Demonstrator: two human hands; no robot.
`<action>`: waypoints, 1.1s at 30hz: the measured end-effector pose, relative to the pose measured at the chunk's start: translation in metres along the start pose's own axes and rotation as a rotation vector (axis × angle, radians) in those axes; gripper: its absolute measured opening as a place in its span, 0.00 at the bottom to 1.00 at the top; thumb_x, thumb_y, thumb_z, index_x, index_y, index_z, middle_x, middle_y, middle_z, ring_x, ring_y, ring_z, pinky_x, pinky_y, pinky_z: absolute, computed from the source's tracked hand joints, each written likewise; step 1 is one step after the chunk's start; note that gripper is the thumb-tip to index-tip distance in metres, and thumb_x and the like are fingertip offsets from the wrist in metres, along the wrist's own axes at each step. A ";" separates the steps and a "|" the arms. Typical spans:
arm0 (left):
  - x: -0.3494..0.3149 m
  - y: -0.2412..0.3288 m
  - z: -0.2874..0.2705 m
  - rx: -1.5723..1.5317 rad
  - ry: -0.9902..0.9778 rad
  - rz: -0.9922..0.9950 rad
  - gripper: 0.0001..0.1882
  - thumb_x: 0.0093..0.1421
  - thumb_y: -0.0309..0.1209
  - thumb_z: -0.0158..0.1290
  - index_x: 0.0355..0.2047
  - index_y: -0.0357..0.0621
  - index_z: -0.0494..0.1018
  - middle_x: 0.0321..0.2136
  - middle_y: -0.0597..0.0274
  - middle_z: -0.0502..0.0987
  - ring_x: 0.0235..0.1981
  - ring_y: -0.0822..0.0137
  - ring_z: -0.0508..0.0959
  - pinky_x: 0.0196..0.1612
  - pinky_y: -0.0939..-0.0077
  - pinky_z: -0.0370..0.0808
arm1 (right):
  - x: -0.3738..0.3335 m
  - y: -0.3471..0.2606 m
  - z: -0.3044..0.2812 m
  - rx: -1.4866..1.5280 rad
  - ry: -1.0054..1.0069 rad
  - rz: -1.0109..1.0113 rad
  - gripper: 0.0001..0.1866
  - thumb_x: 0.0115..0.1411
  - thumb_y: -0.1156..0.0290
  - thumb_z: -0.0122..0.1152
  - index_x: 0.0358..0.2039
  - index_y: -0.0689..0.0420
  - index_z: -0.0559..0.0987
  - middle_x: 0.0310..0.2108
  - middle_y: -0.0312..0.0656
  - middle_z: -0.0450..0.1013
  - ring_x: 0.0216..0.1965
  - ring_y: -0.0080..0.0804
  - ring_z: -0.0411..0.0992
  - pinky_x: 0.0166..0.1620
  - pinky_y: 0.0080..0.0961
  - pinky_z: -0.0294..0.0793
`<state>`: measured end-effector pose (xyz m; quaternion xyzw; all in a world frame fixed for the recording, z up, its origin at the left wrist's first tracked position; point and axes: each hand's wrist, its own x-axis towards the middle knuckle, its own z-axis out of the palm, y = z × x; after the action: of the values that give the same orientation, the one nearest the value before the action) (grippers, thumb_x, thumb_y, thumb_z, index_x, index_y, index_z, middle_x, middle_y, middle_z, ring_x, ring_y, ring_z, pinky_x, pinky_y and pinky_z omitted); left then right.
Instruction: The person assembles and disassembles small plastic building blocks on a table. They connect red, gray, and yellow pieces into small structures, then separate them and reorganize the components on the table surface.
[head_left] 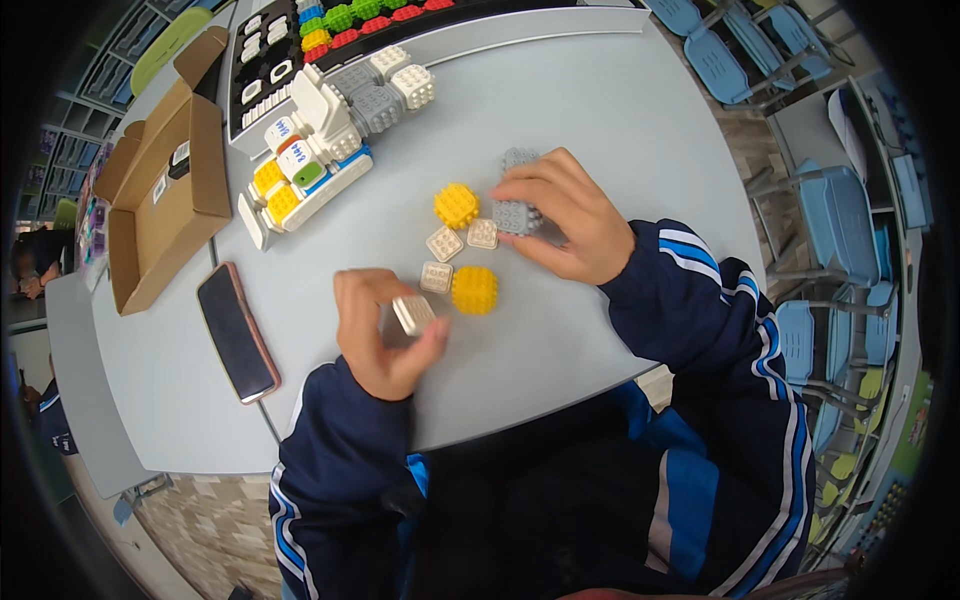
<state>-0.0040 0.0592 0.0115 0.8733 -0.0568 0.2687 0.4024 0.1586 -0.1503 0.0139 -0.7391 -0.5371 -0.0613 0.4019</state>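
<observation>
Between thumb and fingers of my left hand [375, 335] is a white square studded piece [414, 315], tilted above the table. My right hand [572, 218] has its thumb and fingers closed around a grey studded block [516, 217]. Another grey block [519, 159] shows just beyond its fingers, partly hidden. Two rounded yellow studded blocks, a far one [457, 205] and a near one [475, 290], lie between my hands. Around them rest three flat cream square pieces: one tile [436, 277] near my left hand, a turned tile [444, 243], and a third tile [482, 234] beside the grey block.
A built assembly of white, grey and yellow blocks [320, 150] stands at the far left. Behind it is a tray [290, 75] of coloured blocks. An open cardboard box [165, 215] and a phone [237, 333] lie left. Blue chairs [840, 225] stand off the table's right.
</observation>
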 end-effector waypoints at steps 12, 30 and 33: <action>0.015 -0.017 0.003 0.191 -0.134 -0.318 0.19 0.45 0.35 0.70 0.28 0.43 0.70 0.26 0.65 0.70 0.32 0.64 0.67 0.41 0.70 0.61 | -0.005 0.005 0.011 -0.244 -0.120 0.028 0.25 0.49 0.78 0.66 0.51 0.55 0.77 0.56 0.41 0.64 0.52 0.45 0.57 0.55 0.36 0.60; 0.019 -0.017 -0.014 0.234 -0.437 -0.130 0.19 0.41 0.32 0.69 0.29 0.43 0.70 0.29 0.61 0.70 0.34 0.59 0.69 0.40 0.68 0.62 | -0.010 -0.015 0.020 -0.314 -0.039 -0.009 0.25 0.46 0.64 0.72 0.45 0.56 0.78 0.57 0.44 0.63 0.54 0.43 0.58 0.53 0.44 0.55; 0.020 -0.015 -0.012 0.274 -0.420 -0.110 0.20 0.41 0.32 0.69 0.30 0.43 0.70 0.29 0.61 0.70 0.34 0.59 0.70 0.40 0.68 0.62 | -0.012 -0.019 0.029 -0.330 -0.052 -0.016 0.23 0.46 0.66 0.71 0.46 0.52 0.79 0.57 0.42 0.65 0.53 0.42 0.58 0.53 0.43 0.52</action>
<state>0.0133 0.0803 0.0179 0.9581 -0.0547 0.0645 0.2738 0.1278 -0.1383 -0.0014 -0.7921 -0.5360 -0.1327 0.2602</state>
